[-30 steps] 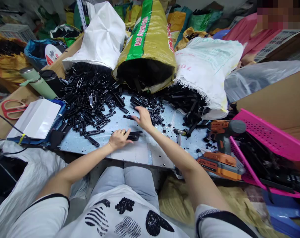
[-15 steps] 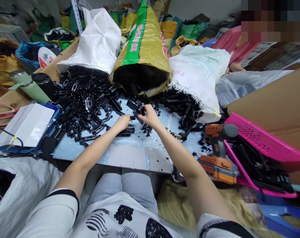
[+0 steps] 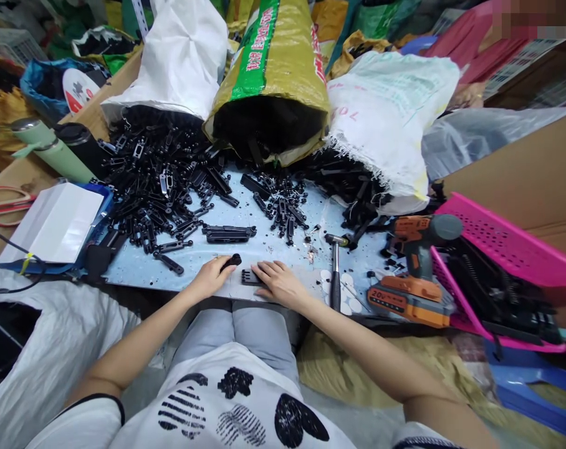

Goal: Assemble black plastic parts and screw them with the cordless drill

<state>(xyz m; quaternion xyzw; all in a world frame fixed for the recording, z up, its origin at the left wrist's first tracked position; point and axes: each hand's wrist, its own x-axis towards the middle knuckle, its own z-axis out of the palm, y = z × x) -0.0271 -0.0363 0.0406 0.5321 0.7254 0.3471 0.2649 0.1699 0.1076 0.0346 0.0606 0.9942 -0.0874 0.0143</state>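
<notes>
Close to the table's front edge, my left hand is closed around a small black plastic piece with a rounded end. To its right, my right hand has its fingers over a black block with short prongs, which rests on the worn front strip. The prongs point left, and the rest of the block is under my fingers. Beyond the hands lies a pair of long black bar-shaped parts. A heap of small black linkage parts sits farther back.
A hammer and an orange cordless drill lie right, beside a pink basket of black parts. A larger black heap spills from a white sack at left. A yellow-green sack gapes at the back.
Both hands have come back from the small heap to the table's front edge. The pronged block now shows under my right hand. The view has tipped downward.
</notes>
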